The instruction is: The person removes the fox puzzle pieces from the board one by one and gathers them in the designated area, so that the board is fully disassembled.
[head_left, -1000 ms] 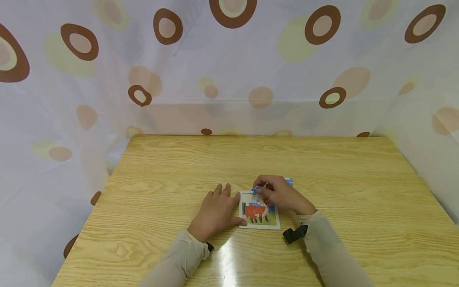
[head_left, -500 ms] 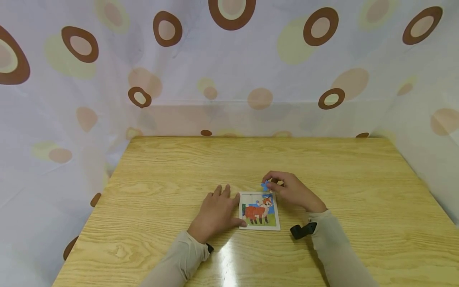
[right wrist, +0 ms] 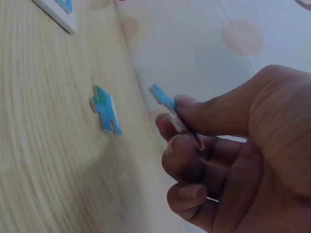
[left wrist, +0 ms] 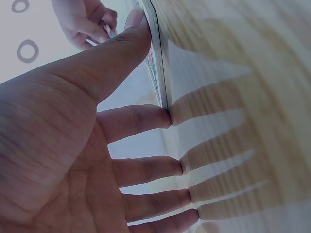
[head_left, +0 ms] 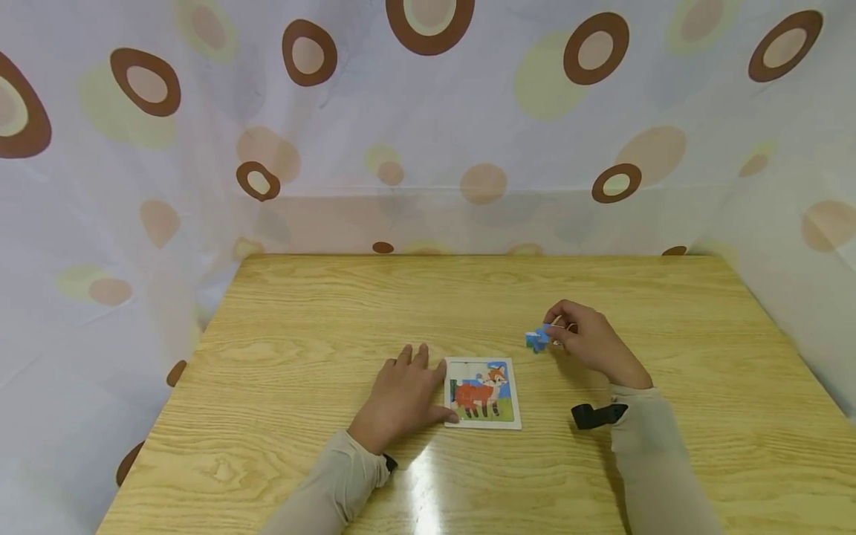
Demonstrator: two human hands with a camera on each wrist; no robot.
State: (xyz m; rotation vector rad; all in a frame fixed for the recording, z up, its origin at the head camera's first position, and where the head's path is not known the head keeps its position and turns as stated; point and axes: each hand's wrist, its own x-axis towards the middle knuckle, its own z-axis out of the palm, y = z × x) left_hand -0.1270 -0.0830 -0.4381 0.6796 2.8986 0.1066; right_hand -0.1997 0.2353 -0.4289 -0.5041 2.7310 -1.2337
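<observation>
1. Off the tray's right, beyond its far-right corner, our right hand (head_left: 583, 343) pinches a thin, flat puzzle piece (right wrist: 175, 120), blue at one end, between thumb and curled fingers, edge-on to the wrist camera.
2. Just beside it, we have a loose piece (right wrist: 105, 111) flat on the wood: knobbed, notched, blue with green and white.
3. Our left hand (head_left: 404, 394) is spread wide, thumb on the tray's near-left corner, index at its left side.
4. Square white-rimmed tray (head_left: 484, 425) holds a partial fox picture (head_left: 483, 395); upper-left area is bare, pale.
5. Grained wooden table (head_left: 702, 416); creased, ring-printed cloth (head_left: 428, 148) behind.
</observation>
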